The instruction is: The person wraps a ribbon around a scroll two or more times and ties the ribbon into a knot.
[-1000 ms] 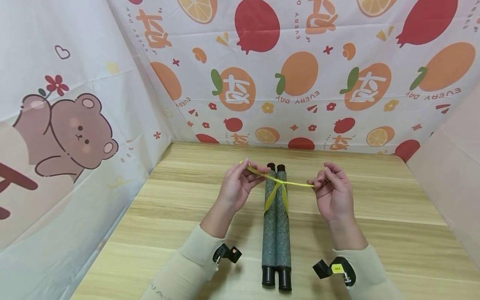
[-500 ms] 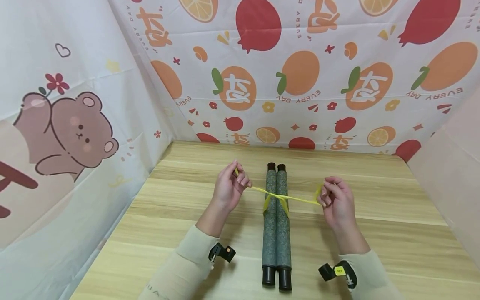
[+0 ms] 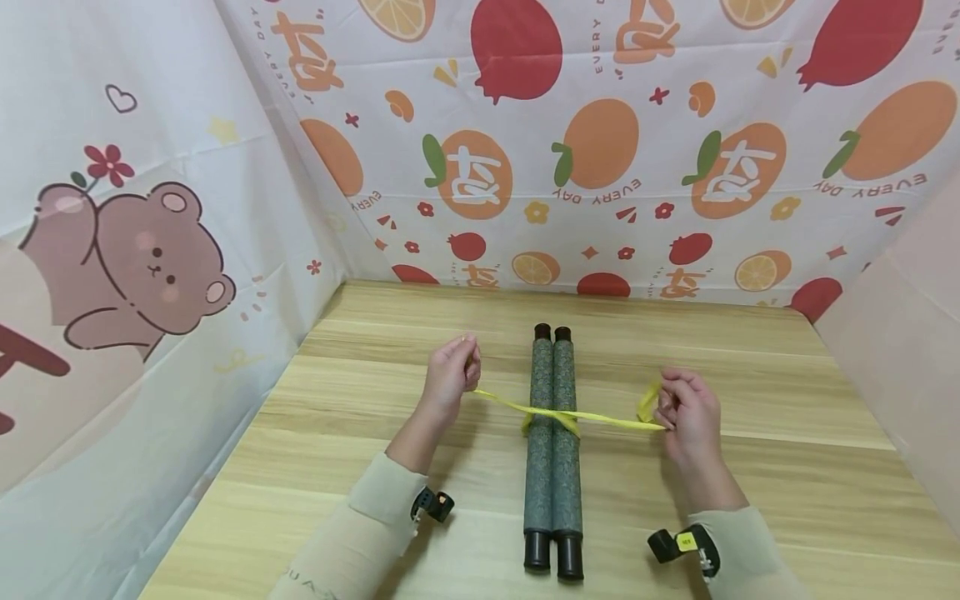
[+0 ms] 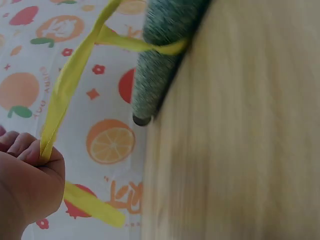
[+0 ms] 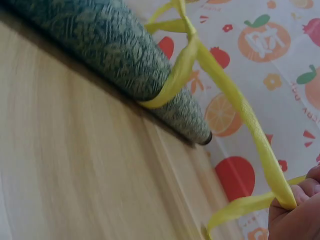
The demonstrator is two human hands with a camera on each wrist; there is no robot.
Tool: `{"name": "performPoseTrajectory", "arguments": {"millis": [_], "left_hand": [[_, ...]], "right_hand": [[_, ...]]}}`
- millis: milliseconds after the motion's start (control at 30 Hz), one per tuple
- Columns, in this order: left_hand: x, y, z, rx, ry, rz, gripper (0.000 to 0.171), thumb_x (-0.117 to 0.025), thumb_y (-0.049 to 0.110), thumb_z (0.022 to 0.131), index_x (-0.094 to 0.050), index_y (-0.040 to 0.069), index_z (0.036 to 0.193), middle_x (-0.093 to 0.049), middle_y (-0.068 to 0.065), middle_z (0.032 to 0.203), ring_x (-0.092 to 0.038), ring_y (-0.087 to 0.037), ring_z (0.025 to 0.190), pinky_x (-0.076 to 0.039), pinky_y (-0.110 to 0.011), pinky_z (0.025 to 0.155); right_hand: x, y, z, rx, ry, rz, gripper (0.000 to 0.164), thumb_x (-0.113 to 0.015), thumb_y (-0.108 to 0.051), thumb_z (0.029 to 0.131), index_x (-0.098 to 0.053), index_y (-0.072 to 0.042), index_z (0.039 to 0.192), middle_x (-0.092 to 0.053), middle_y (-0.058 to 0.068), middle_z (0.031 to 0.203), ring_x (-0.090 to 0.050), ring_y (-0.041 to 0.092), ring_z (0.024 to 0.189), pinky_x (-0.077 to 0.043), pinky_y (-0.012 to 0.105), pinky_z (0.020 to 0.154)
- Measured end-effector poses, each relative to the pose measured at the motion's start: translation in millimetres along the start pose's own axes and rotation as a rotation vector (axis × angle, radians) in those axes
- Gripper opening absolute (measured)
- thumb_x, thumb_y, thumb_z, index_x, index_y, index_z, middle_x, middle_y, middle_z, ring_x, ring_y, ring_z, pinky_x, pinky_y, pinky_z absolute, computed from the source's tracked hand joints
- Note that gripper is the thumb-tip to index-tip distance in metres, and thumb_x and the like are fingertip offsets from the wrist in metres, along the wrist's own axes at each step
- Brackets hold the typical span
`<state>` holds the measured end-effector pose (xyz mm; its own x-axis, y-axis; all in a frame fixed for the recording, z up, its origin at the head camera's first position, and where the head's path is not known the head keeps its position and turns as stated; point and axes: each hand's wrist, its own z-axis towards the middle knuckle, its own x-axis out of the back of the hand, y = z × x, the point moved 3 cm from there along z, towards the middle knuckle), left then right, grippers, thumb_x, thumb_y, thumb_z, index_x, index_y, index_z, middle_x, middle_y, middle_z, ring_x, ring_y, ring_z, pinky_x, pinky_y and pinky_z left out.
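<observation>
Two grey-green patterned scrolls (image 3: 540, 475) with dark end knobs lie side by side on the wooden table. A yellow ribbon (image 3: 600, 416) loops around both and crosses on top of them. My left hand (image 3: 452, 375) grips one end of it, left of the scrolls; in the left wrist view a short tail of ribbon (image 4: 95, 206) sticks out past the fist. To the right, my right hand (image 3: 692, 417) pinches the other end, and a loose tail (image 5: 240, 207) hangs beyond its fingers. Between the hands the ribbon is stretched across the scrolls.
The wooden table (image 3: 787, 450) reaches back to a fruit-print cloth (image 3: 600, 208). Another cloth, with a bear print (image 3: 165, 258), hangs at the left, and a pale one (image 3: 915, 333) at the right. Small black cameras (image 3: 433, 505) are strapped to both sleeves.
Both hands have moved apart and nearer the body, drawing the ribbon ends outward. The crossing has slid down the scrolls and the loop lies closer around them. The scrolls have stayed put.
</observation>
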<state>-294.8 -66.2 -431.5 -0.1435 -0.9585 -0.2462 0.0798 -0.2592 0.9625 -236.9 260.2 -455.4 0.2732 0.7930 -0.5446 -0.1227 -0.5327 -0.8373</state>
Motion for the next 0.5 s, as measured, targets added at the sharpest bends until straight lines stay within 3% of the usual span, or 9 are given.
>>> {"name": "performPoseTrajectory", "arguments": {"millis": [100,233,500], "left_hand": [[0.2,-2.8,-0.4,-0.01,-0.028,0.138,0.038,-0.049,0.03,0.097,-0.05,0.006,0.068,-0.037,0.007,0.046,-0.027,-0.009,0.042,-0.021,-0.019,0.04],[-0.7,-2.7,-1.7,-0.014,-0.076,0.254,0.043,-0.049,0.031,0.098,-0.051,-0.003,0.072,-0.039,0.006,0.047,-0.029,-0.01,0.043,-0.023,-0.02,0.04],[-8.5,22.2,-15.5,-0.034,-0.118,0.464,0.037,-0.048,0.021,0.098,-0.053,0.005,0.065,-0.039,0.004,0.051,-0.03,-0.01,0.045,-0.025,-0.021,0.042]], "right_hand": [[7,-1,2,-0.003,0.035,-0.036,0.022,-0.044,0.009,0.091,-0.06,-0.004,0.081,-0.048,-0.002,0.051,-0.032,0.007,0.039,-0.011,0.026,0.042],[16,-3,5,-0.005,0.093,-0.081,0.021,-0.046,0.008,0.09,-0.06,-0.003,0.08,-0.047,-0.002,0.05,-0.033,0.006,0.039,-0.012,0.026,0.041],[28,-4,7,-0.042,0.163,-0.161,0.018,-0.051,0.006,0.088,-0.062,-0.006,0.08,-0.05,-0.003,0.053,-0.037,0.007,0.043,-0.025,0.018,0.034]]}}
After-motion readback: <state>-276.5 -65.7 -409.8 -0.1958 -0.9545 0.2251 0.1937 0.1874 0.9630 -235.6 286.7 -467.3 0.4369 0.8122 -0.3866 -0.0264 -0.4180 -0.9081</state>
